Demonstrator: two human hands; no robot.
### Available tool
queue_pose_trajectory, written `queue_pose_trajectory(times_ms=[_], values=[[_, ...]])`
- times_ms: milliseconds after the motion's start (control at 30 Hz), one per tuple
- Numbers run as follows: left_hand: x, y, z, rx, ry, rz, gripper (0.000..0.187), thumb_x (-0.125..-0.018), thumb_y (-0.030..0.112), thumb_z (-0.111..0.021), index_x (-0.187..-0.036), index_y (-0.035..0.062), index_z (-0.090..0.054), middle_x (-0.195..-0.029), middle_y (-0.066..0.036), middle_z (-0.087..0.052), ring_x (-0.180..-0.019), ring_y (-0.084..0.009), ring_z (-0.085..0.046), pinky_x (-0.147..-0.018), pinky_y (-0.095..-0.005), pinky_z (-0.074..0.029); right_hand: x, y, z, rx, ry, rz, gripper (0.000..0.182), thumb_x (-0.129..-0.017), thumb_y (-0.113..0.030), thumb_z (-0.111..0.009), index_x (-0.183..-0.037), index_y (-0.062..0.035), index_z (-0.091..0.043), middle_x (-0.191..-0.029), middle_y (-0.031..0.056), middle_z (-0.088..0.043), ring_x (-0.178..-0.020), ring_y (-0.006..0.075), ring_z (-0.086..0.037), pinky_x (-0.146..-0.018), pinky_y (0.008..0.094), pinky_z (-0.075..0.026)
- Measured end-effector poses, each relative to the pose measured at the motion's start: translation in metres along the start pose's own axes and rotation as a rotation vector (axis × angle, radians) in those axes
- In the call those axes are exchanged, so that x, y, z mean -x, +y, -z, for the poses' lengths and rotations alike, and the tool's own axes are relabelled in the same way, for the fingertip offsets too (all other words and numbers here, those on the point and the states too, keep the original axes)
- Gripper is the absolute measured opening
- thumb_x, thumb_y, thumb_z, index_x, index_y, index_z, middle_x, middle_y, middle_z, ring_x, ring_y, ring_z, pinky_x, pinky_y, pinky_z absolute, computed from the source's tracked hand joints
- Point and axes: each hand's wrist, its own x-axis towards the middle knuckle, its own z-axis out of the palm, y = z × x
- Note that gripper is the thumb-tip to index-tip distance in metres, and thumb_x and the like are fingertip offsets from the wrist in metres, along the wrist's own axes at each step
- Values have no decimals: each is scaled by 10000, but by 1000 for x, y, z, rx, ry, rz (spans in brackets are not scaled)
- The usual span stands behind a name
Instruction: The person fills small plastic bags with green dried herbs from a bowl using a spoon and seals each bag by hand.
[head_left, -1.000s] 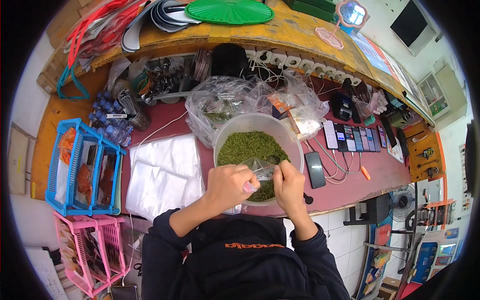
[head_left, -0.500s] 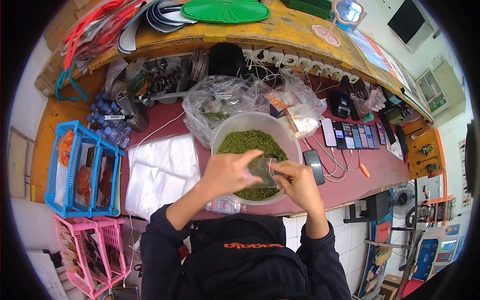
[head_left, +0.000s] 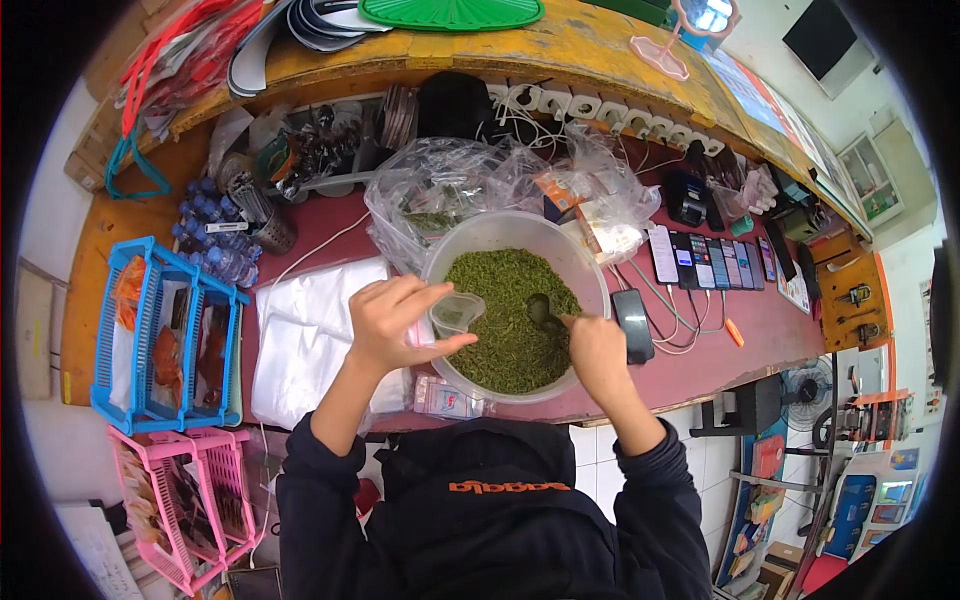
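A round translucent plastic tub (head_left: 592,262) holds a heap of chopped dry green leaves (head_left: 505,345). Over its left side, my left hand (head_left: 388,322) holds a small clear plastic bag (head_left: 458,312), its mouth spread and facing the tub. My thumb and fingers are wide apart around the bag. At the right of the heap, my right hand (head_left: 602,355) is closed round the handle of a dark spoon (head_left: 540,308). The spoon's bowl rests in the leaves. Most of the handle is hidden by my fingers.
White plastic sheets (head_left: 300,350) lie left of the tub, beside a blue basket (head_left: 150,335). Crumpled clear bags (head_left: 420,185) sit behind it. Several phones (head_left: 705,262) with cables and a black power bank (head_left: 632,326) are on the right. A small packet (head_left: 447,400) lies in front.
My hands have moved apart. My left hand went left with the small bag, which now gapes open. My right hand let go of the bag and now grips the spoon in the leaves.
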Motion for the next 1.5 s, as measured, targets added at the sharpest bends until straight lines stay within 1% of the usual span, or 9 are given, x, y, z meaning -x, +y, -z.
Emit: queue_pose_trajectory(times_ms=[167, 367, 633, 833, 1067, 1200, 1300, 1433, 1500], values=[[-1, -4, 0, 168, 49, 64, 498, -554, 351, -876, -898, 33, -706, -859, -88, -684, -674, -197, -668, -578, -270, -525, -13, -2, 9, 133, -6, 117, 103, -748, -94, -597, -686, -67, -675, -719, 89, -657, -652, 237, -680, -576, 359, -517], [4, -7, -4, 287, 3, 116, 608, -557, 246, -885, -1031, -58, -657, -978, -182, -694, -869, -287, -689, -766, -343, -545, 8, -23, 39, -299, -108, 317, 89, -769, -172, -675, -754, -100, -726, -747, 75, -662, -667, 260, -670, -597, 370, -528], [3, 0, -21, 254, 41, 141, 590, -591, 300, -885, -1050, -10, -683, -919, -138, -704, -790, -247, -701, -687, -301, -563, -4, 20, 64, -554, -133, 20, 142, -755, -256, -748, -824, -132, -761, -761, 71, -695, -672, 266, -666, -612, 362, -519], [2, 23, -48, 184, -97, 225, 596, -604, 305, -881, -1087, 18, -682, -931, -121, -706, -797, -231, -700, -694, -289, -558, 2, 11, 96, -530, 281, 9, 100, -760, -156, -756, -831, -87, -740, -729, 28, -663, -517, 205, -591, -513, 320, -456], [-8, 36, -62, 226, -78, 314, 592, -610, 309, -879, -1080, 10, -679, -922, -110, -709, -789, -229, -704, -681, -294, -559, 6, -6, 90, -165, 649, 193, 135, -719, -112, -769, -840, -127, -711, -838, -37, -634, -599, 141, -567, -532, 287, -412], [-1, 34, -62, 186, -15, 318, 586, -613, 314, -879, -1072, 9, -680, -904, -107, -708, -761, -225, -699, -661, -293, -555, 7, 8, 101, -239, 649, 118, 127, -707, -105, -772, -816, -124, -708, -829, -25, -633, -585, 154, -562, -526, 292, -412], [4, 34, -61, 38, 61, 260, 559, -638, 355, -850, -1065, 31, -689, -894, -76, -704, -726, -204, -685, -617, -286, -539, 9, 23, 117, -443, 208, 62, 133, -697, -102, -771, -817, -96, -712, -842, 19, -646, -664, 203, -635, -615, 304, -497], [9, 53, -60, -115, 28, 173, 554, -677, 380, -805, -1108, 54, -679, -954, -38, -687, -731, -177, -665, -589, -288, -514, -25, -17, 71, -761, 129, 430, 187, -735, -135, -755, -895, -67, -690, -985, 109, -620, -910, 273, -630, -759, 385, -507], [8, 55, -53, -139, -32, 205, 554, -693, 366, -793, -1138, 60, -668, -994, -43, -673, -751, -187, -659, -617, -293, -515, -28, -25, 57, -740, 70, 435, 153, -750, -108, -735, -891, -71, -688, -977, 99, -620, -865, 284, -637, -728, 378, -511]])
